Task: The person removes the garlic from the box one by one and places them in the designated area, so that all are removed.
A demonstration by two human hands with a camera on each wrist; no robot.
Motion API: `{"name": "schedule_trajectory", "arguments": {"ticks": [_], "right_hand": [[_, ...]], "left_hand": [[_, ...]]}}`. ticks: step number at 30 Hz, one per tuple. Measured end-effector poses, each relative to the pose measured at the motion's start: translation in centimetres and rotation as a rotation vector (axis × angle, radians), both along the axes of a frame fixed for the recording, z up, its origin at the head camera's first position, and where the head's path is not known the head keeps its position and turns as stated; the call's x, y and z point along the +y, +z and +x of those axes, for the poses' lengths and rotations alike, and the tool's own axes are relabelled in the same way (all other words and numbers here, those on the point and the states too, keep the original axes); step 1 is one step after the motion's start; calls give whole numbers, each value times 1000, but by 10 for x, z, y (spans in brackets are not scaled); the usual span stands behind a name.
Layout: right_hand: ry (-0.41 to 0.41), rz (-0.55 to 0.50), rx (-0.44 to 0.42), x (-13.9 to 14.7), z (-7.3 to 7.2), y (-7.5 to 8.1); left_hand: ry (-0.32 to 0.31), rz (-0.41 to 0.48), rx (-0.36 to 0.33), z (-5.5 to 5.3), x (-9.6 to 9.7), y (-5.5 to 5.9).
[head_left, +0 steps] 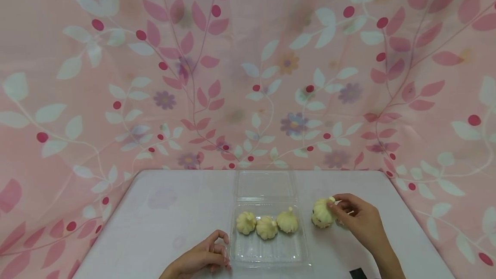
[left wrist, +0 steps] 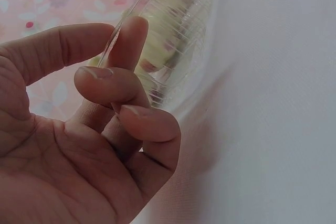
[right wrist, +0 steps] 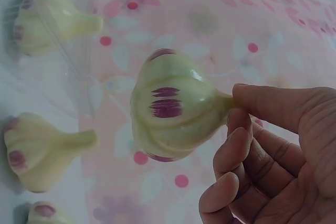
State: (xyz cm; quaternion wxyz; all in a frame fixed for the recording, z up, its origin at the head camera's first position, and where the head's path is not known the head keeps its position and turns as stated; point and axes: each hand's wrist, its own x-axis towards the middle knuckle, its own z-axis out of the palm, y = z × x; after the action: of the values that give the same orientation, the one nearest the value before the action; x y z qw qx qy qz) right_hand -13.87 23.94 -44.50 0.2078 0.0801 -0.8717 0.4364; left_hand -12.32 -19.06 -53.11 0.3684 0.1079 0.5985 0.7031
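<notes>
My right hand (head_left: 358,218) pinches a pale garlic bulb (right wrist: 170,106) by its stem, between thumb and curled fingers. Streaky purple marks show on the bulb, which hangs over the right side of the table. Below it, another garlic bulb (right wrist: 47,153) lies on the white surface, and part of one more garlic bulb (right wrist: 47,213) shows at the frame's bottom. In the middle, a clear plastic container (head_left: 271,255) stands with its lid folded back, three bulbs in a row inside. At its left edge, my left hand (left wrist: 89,129) pinches the rim between thumb and index finger, other fingers curled.
The white table (head_left: 178,201) reaches back to a pink curtain (head_left: 240,76) patterned with leaves and flowers. Behind the container lies its clear lid (head_left: 265,184). A small black object (head_left: 357,274) shows at the bottom edge, left of my right forearm.
</notes>
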Motion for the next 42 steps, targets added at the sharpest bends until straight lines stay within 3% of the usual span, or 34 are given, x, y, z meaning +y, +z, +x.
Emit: {"name": "schedule_trajectory", "arguments": {"ticks": [26, 42], "right_hand": [[-158, 43, -54, 38, 1, 6], [-222, -4, -98, 57, -1, 3]], "left_hand": [[-1, 8, 15, 0, -2, -2], [3, 7, 5, 0, -1, 0]]}}
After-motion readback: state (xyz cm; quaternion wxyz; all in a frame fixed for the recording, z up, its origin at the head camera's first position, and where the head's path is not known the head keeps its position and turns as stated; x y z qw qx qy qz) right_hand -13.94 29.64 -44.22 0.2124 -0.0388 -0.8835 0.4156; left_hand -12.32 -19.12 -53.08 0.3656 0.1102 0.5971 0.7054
